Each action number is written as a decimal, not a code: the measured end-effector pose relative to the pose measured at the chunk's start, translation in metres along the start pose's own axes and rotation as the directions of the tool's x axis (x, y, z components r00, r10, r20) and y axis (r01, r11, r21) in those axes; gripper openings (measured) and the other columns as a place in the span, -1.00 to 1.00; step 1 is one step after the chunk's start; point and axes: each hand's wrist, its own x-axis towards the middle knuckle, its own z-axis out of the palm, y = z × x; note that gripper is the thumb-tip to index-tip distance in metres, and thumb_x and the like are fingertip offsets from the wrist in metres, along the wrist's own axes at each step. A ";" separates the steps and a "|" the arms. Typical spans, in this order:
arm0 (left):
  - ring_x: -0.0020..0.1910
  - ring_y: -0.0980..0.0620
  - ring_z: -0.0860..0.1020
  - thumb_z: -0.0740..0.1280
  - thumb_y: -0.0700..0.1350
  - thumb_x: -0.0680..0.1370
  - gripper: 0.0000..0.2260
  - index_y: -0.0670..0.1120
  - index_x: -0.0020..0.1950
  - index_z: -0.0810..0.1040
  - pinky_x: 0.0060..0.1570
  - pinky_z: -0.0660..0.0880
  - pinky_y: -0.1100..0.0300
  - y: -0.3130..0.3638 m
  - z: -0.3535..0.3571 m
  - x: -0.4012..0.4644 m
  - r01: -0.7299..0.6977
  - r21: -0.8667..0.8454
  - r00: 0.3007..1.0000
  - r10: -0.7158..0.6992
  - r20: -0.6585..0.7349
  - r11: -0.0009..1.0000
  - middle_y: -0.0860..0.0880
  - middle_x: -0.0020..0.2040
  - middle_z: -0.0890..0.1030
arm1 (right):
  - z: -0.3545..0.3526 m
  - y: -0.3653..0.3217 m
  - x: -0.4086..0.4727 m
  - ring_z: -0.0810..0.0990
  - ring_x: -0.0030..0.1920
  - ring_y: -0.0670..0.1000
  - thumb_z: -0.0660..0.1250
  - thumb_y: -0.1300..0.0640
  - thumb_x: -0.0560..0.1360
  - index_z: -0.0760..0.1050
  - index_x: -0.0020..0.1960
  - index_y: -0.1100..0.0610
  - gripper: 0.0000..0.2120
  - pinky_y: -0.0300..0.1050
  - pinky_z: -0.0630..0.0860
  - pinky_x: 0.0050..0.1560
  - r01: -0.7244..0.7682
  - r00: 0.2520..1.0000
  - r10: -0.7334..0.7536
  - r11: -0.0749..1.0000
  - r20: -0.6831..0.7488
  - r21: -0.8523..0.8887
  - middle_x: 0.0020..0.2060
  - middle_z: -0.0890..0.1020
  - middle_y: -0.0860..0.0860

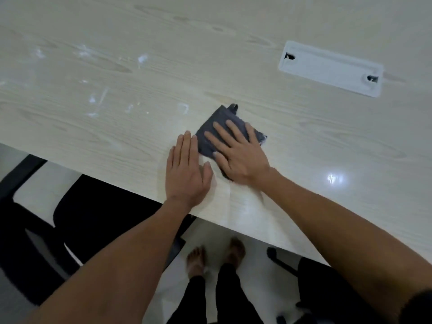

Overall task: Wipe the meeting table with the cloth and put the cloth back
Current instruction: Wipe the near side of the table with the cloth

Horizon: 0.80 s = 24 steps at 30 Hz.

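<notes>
A folded dark grey cloth (218, 122) lies on the pale wood-grain meeting table (304, 141), near its front edge. My right hand (238, 153) presses flat on the cloth with fingers spread, covering its near half. My left hand (187, 169) rests flat on the bare table just left of the cloth, fingers together, its fingertips touching the cloth's left edge. White smears and specks (98, 99) mark the tabletop to the left and behind.
A white cable-access plate (332, 69) is set into the table at the back right. A black office chair (88, 218) stands under the table's edge on the left, another chair's base (287, 265) on the right. My bare feet (215, 256) stand on the pale floor.
</notes>
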 end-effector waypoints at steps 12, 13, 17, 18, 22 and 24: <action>0.70 -0.13 0.00 -0.03 0.12 0.64 -0.31 -0.23 0.69 0.06 0.66 -0.09 -0.11 -0.007 0.004 -0.010 0.029 0.020 0.990 -0.031 0.138 0.999 -0.19 0.71 0.06 | -0.028 0.065 0.047 -0.16 0.71 0.13 -0.21 -0.23 0.71 -0.11 0.73 -0.16 -0.41 0.38 -0.30 0.61 -0.599 0.795 0.606 0.788 -0.015 0.142 0.73 -0.08 -0.05; 0.70 -0.14 0.02 -0.03 0.11 0.63 -0.31 -0.24 0.69 0.08 0.66 -0.07 -0.12 -0.007 0.004 -0.010 0.025 0.028 0.991 -0.029 0.134 0.999 -0.20 0.71 0.08 | -0.021 0.045 0.047 -0.13 0.71 0.14 -0.20 -0.23 0.72 -0.08 0.73 -0.16 -0.41 0.37 -0.29 0.61 -0.537 0.838 0.545 0.834 -0.030 0.128 0.73 -0.05 -0.05; 0.69 -0.17 0.08 -0.03 0.06 0.61 -0.32 -0.25 0.68 0.14 0.64 -0.01 -0.14 -0.011 0.002 -0.012 0.000 0.032 0.992 -0.004 0.126 0.999 -0.21 0.70 0.13 | 0.005 -0.014 -0.032 0.00 0.71 0.11 -0.11 -0.21 0.74 0.09 0.71 -0.18 -0.46 0.34 -0.12 0.64 -0.171 0.985 0.171 0.985 -0.012 0.006 0.71 0.12 -0.06; 0.68 -0.17 0.09 -0.02 0.05 0.60 -0.32 -0.25 0.67 0.15 0.64 0.00 -0.15 -0.011 0.001 -0.012 -0.006 0.028 0.993 0.003 0.116 1.000 -0.21 0.69 0.14 | 0.008 -0.012 -0.060 -0.02 0.72 0.09 -0.11 -0.21 0.75 0.08 0.71 -0.19 -0.46 0.32 -0.12 0.65 -0.084 0.996 0.084 0.996 0.030 -0.026 0.71 0.10 -0.07; 0.69 -0.18 0.08 0.02 0.05 0.61 -0.33 -0.26 0.67 0.15 0.64 -0.01 -0.16 -0.008 0.001 -0.012 0.002 0.026 0.994 -0.005 0.110 1.000 -0.22 0.69 0.14 | -0.005 0.050 -0.120 -0.09 0.72 0.04 -0.15 -0.27 0.74 -0.01 0.69 -0.28 -0.47 0.24 -0.21 0.65 -0.071 0.992 0.075 0.996 0.098 -0.046 0.71 0.02 -0.13; 0.69 -0.17 0.06 0.05 0.07 0.62 -0.32 -0.26 0.67 0.14 0.65 -0.03 -0.15 -0.007 0.002 -0.012 0.004 0.027 0.994 -0.007 0.113 1.000 -0.21 0.69 0.13 | -0.017 0.084 -0.106 -0.08 0.72 0.05 -0.17 -0.28 0.73 -0.03 0.68 -0.31 -0.48 0.27 -0.22 0.64 -0.349 0.937 0.349 0.937 0.017 0.005 0.72 0.03 -0.11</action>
